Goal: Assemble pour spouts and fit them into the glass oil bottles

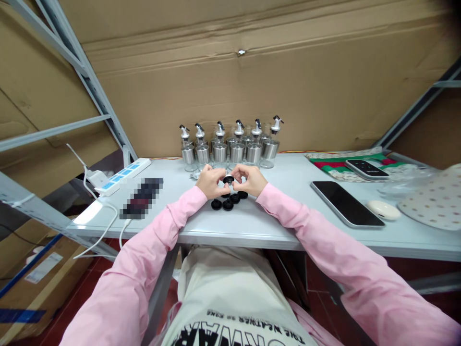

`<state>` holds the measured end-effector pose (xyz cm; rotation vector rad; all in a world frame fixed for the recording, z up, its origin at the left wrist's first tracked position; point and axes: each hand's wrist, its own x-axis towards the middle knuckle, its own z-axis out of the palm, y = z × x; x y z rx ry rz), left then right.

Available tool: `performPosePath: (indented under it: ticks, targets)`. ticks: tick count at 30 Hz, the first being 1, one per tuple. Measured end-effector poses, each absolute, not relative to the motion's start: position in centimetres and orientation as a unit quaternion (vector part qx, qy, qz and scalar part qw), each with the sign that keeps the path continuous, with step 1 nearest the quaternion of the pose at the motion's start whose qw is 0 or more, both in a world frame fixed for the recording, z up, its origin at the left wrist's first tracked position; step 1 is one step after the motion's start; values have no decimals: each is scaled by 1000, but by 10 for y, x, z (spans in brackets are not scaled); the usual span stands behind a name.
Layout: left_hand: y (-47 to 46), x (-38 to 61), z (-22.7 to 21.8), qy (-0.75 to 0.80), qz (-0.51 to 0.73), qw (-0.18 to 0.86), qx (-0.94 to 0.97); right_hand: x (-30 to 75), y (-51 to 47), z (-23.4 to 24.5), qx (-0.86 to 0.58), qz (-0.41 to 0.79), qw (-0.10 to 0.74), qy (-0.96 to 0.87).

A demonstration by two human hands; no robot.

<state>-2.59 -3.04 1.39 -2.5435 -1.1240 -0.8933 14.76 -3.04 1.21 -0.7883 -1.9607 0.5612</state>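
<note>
My left hand [211, 182] and my right hand [249, 179] meet above the middle of the table. Between their fingertips is a small round black cap [228, 178], with something shiny at its top and underside. Both hands are closed, fingers curled and thumbs toward each other. Just below them on the tabletop lie several more black caps [227, 204], close together. Behind the hands stands a double row of glass bottles with metal bands [237, 153]. The front ones carry silver-and-black pour spouts [239, 127]; the back ones are partly hidden.
On the left are a white power strip [124, 176], a pixelated dark device [141, 199] and a white cable [114, 211]. A phone [345, 203], a cream oval case [383, 210], another dark-faced device [366, 169] and a dotted cloth [434, 204] lie right. Cardboard [259, 86] backs the grey table [237, 230].
</note>
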Motion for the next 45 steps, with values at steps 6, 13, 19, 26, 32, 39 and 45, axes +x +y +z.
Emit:
performPosePath:
  ticks: [6, 13, 19, 26, 32, 39, 45]
  targets:
    - [-25, -33, 11, -356, -359, 80, -859, 149, -23, 8, -312, 325, 518, -727]
    - [-22, -34, 6, -300, -413, 65, -857, 152, -16, 8, -313, 354, 523, -709]
    - [-17, -34, 3, -293, -390, 84, -869, 154, -16, 9, -322, 310, 511, -734]
    - [-17, -34, 5, -279, -408, 98, -864, 155, -15, 22, -330, 251, 491, -766]
    - [-13, -36, 2, -295, -411, 104, -856, 187, 30, 22, -440, 125, 460, -761]
    - [-11, -35, 1, -253, -423, 90, -866, 205, 47, -8, -546, 17, 293, -785]
    - [-11, -37, -2, -303, -393, 97, -863, 180, 25, -4, -515, -13, 168, -840]
